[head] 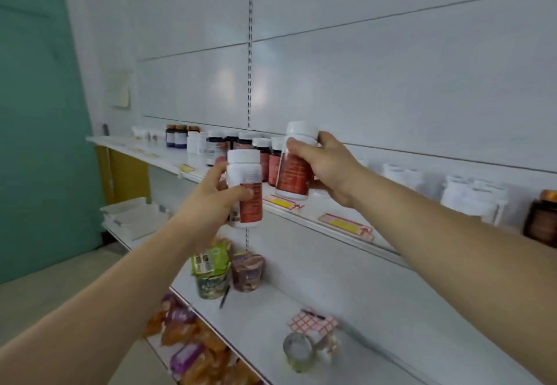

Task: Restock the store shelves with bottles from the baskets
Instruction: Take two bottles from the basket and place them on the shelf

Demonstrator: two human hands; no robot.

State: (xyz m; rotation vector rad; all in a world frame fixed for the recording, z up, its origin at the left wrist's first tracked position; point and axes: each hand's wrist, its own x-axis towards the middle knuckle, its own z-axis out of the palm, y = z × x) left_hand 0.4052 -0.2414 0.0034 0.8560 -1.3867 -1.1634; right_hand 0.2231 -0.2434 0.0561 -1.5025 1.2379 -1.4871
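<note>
One head-worn view looks forward, tilted, close on the upper shelf (304,214) at arm's reach.

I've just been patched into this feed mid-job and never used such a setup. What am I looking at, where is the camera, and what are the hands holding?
There is no machine here: a person is working with two bare hands. The single picture comes from a wide-angle camera worn on the head, looking forward and down, so both forearms reach in from the bottom.

The left hand grips a white-capped bottle with a red label, held in front of the shelf edge. The right hand grips a second bottle of the same kind, low over the upper shelf; whether it touches the shelf I cannot tell.

That shelf carries dark bottles behind the hands, white containers to the right, and price tags along its front edge. The lower shelf holds two snack cups. No basket is in view.
</note>
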